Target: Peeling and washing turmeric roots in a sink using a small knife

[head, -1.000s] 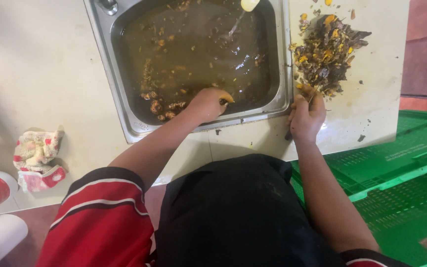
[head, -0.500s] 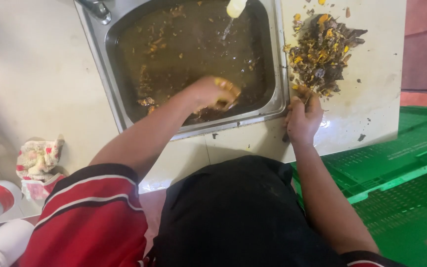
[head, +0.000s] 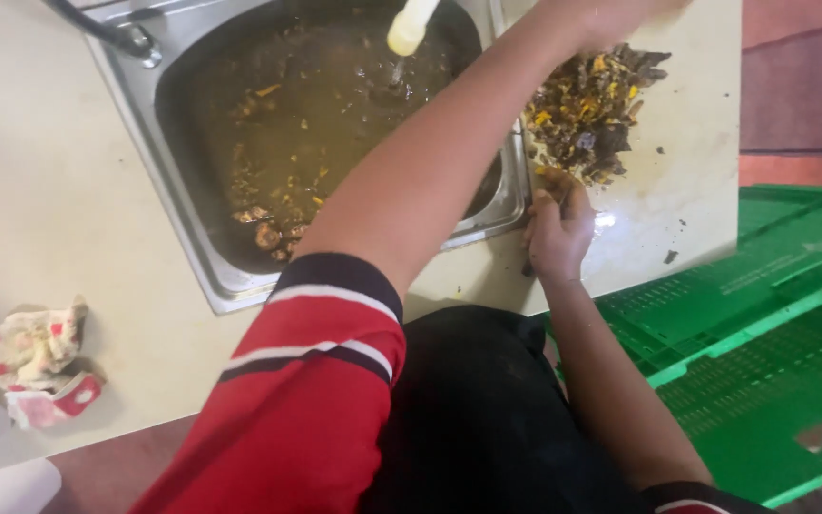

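Where the pale surface point(head: 59, 190) fills the left of the frame, a crumpled red-and-white cloth point(head: 40, 366) lies at lower left. Centre: stainless steel sink point(head: 192, 252) holding murky brown water with floating scraps; a cream tap spout point(head: 411, 24) runs into it. Left arm crosses to upper right; left hand point(head: 611, 14) mostly out of frame, grip cannot be told. Right hand point(head: 558, 224) curled loosely at the edge of the wet dark-and-yellow scrap heap point(head: 587, 109). Heap judged soft, slippery, crumbly; best scooped from underneath. Green plastic crates point(head: 763, 333) at right.
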